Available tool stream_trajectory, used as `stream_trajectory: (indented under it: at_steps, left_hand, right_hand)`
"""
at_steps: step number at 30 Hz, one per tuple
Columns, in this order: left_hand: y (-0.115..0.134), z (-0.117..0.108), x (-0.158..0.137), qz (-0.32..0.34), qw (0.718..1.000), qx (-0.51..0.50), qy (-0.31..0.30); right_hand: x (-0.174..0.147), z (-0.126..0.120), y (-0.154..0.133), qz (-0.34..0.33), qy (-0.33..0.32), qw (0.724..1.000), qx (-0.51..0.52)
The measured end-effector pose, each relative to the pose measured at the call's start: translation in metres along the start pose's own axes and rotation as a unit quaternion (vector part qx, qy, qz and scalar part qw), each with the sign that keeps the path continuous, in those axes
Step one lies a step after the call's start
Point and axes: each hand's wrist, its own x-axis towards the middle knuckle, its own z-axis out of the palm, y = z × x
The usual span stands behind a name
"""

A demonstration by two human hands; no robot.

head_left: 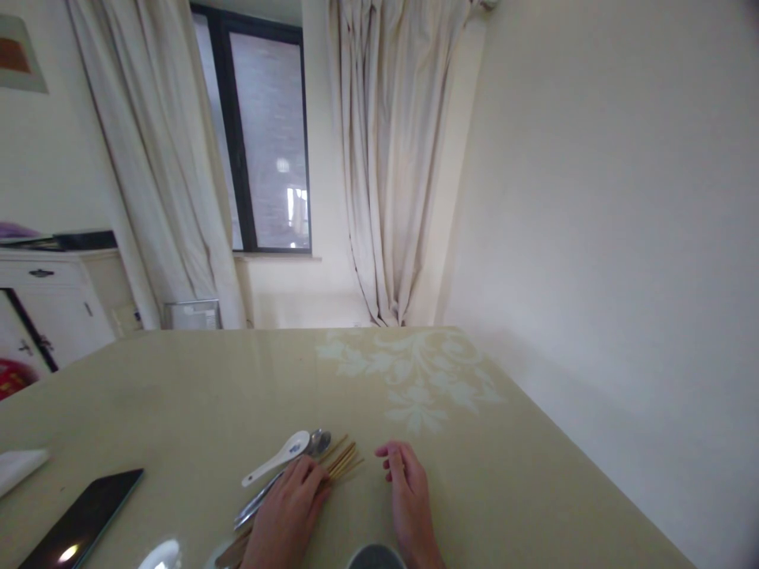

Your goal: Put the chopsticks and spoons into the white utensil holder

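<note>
My left hand [290, 506] rests over a bundle of wooden chopsticks [344, 461], its fingers bent around them; the thin ends stick out beyond my fingertips. Thicker brownish ends [232, 549] show by the wrist. Just beyond this hand lie a white ceramic spoon [278, 457] and metal spoons [320, 441], whose shiny handles [254, 503] run partly beneath my hand. To the right, my right hand [409, 494] is held thumb up with loosely curled fingers, apart from the chopsticks, and nothing shows in it. The dark round top of a cup-like thing [376, 558] shows between my wrists.
A black flat device [83, 518] lies at the left of the table [207, 395], with a white object [20, 468] beyond it. A shiny white shape [163, 555] is at the bottom edge. A wall [605, 237] borders the table's right side; curtains [397, 158] hang behind.
</note>
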Motion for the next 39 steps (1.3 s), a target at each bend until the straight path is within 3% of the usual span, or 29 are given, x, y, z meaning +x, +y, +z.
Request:
stream_trajectory:
  at_steps: [6, 12, 16, 21, 26, 28, 31, 34, 36, 39]
  left_hand:
    - [-0.011, 0.016, -0.004, -0.007, 0.999, 0.018, 0.046]
    - [0.0, 0.012, -0.002, -0.059, 0.997, 0.031, 0.028]
    - [0.013, 0.003, -0.001, -0.078, 0.995, 0.055, 0.017]
    - [0.025, -0.004, -0.001, -0.047, 0.994, 0.101, 0.022]
    - [0.028, -0.006, 0.001, -0.034, 0.988, 0.144, 0.037]
    - [0.028, -0.006, 0.002, -0.027, 0.986, 0.158, 0.049]
    - [0.026, -0.006, 0.005, -0.01, 0.983, 0.172, 0.064]
    - [0.023, -0.006, 0.007, 0.02, 0.985, 0.156, 0.065]
    - [0.02, -0.006, 0.008, 0.038, 0.988, 0.134, 0.063]
    - [0.015, -0.006, 0.009, 0.04, 0.989, 0.119, 0.075]
  right_hand:
    - [-0.01, -0.011, 0.018, 0.024, -0.018, 0.999, 0.012]
    - [-0.007, -0.013, 0.026, 0.018, -0.036, 0.999, -0.006]
    - [-0.005, -0.008, 0.011, 0.023, 0.002, 1.0, -0.002]
    - [0.001, -0.005, -0.014, 0.032, 0.049, 0.997, 0.046]
    - [-0.023, -0.034, -0.009, 0.071, 0.081, 0.99, 0.091]
    - [-0.046, -0.052, 0.0, 0.046, 0.074, 0.993, 0.074]
    - [-0.083, -0.077, 0.006, -0.068, -0.003, 0.997, 0.036]
    - [-0.109, -0.088, 0.001, -0.147, -0.095, 0.983, -0.05]
    - [-0.116, -0.086, -0.005, -0.157, -0.131, 0.973, -0.105]
    - [-0.115, -0.073, -0.008, -0.131, -0.136, 0.973, -0.134]
